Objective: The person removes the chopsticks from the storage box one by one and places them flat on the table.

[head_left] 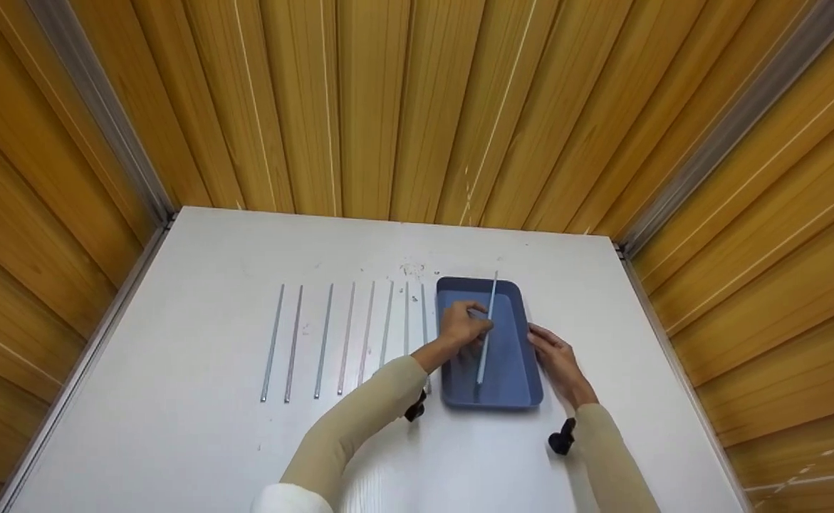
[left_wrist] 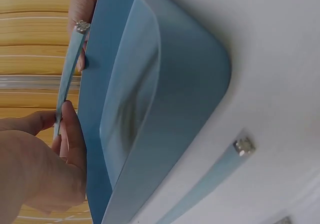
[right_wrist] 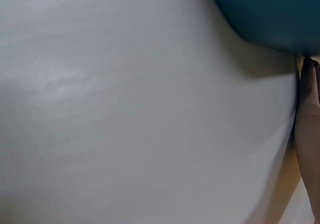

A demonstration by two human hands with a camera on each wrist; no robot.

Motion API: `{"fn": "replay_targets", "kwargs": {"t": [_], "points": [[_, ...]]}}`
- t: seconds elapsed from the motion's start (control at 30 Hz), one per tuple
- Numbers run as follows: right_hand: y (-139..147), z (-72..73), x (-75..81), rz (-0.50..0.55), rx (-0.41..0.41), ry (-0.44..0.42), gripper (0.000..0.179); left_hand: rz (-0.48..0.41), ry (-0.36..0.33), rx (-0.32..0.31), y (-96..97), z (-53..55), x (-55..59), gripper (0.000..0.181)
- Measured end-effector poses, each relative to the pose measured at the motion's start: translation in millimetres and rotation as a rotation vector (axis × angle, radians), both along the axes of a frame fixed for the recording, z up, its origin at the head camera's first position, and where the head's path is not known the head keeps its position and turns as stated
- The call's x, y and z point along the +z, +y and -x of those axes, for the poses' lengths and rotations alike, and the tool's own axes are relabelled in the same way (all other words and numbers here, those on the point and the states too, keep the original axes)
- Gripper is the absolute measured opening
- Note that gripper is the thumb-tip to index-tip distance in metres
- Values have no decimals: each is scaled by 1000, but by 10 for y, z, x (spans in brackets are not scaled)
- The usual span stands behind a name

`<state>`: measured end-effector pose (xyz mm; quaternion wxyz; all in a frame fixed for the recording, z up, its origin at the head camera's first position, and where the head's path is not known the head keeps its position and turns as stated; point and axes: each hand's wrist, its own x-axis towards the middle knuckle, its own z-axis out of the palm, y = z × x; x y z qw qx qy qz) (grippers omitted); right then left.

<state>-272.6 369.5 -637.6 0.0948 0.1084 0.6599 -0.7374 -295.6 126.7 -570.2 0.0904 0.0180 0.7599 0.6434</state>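
My left hand (head_left: 464, 325) pinches a thin, straight, pale-blue rod (head_left: 484, 356) between thumb and fingers, above the blue rectangular tray (head_left: 491, 407). In the left wrist view this rod (left_wrist: 70, 63) is tilted, its rough, speckled end towards the camera. The tray's floor shows no other rod in the head view, though the hand hides part of it. My right hand (head_left: 561, 362) is at the tray's right side, its fingertips touching the wall near the rim. The right wrist view shows that hand (right_wrist: 307, 129) with a straight digit against the tray's outer wall (right_wrist: 270, 13).
Several similar rods (head_left: 323, 342) lie side by side on the white table (head_left: 174, 370), left of the tray; my left forearm covers some. A wood-patterned wall (head_left: 367, 107) stands behind the table, with more panels left and right. Small dark specks dot the table near the tray.
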Motion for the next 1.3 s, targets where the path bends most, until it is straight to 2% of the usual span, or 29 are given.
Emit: {"fn": "replay_targets", "kwargs": {"t": [0.2, 0.43, 0.7, 0.87, 1.07, 1.3], "points": [[23, 11, 37, -20, -7, -4, 58, -42, -2, 12, -139, 13, 81, 31], [58, 28, 66, -25, 35, -7, 61, 1, 15, 67, -332, 52, 149, 30], [147, -14, 84, -60, 20, -16, 63, 32, 42, 133, -564, 110, 176, 30], [137, -20, 59, -77, 28, 2, 64, 16, 46, 155, -728, 122, 177, 30], [70, 6, 19, -66, 22, -6, 62, 13, 21, 200, -952, 123, 116, 31], [24, 22, 4, -43, 38, 5, 61, 44, 3, 237, -1201, 104, 86, 31]]}}
